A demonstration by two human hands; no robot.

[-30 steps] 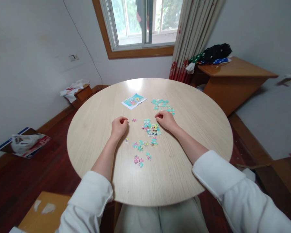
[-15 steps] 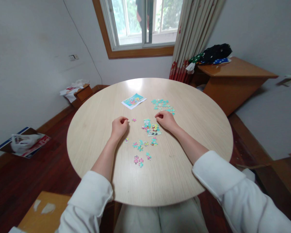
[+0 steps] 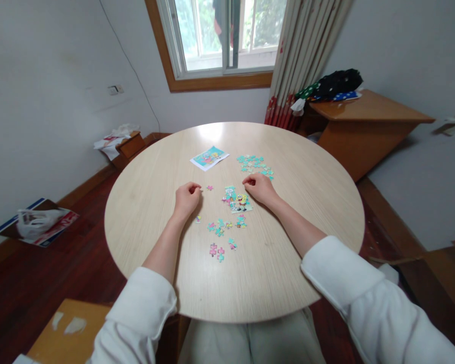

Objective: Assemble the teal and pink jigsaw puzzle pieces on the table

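My left hand (image 3: 187, 198) rests on the table with its fingers curled and their tips together. What it pinches, if anything, is too small to make out. A pink puzzle piece (image 3: 210, 187) lies just right of its fingertips. My right hand (image 3: 261, 188) is also closed in a pinch, and anything between its fingers is hidden. Beside it lies the partly joined jigsaw puzzle (image 3: 241, 203), showing a yellow cartoon figure. Loose turquoise and pink puzzle pieces (image 3: 220, 227) are scattered nearer to me, with pink pieces (image 3: 213, 249) closest.
The round wooden table (image 3: 144, 202) fills the middle. Towards the back lie a printed reference picture (image 3: 209, 158) and a pile of turquoise puzzle pieces (image 3: 252, 163). A wooden desk (image 3: 379, 108) with cloths stands at the back right. A cardboard box (image 3: 70, 328) sits at lower left.
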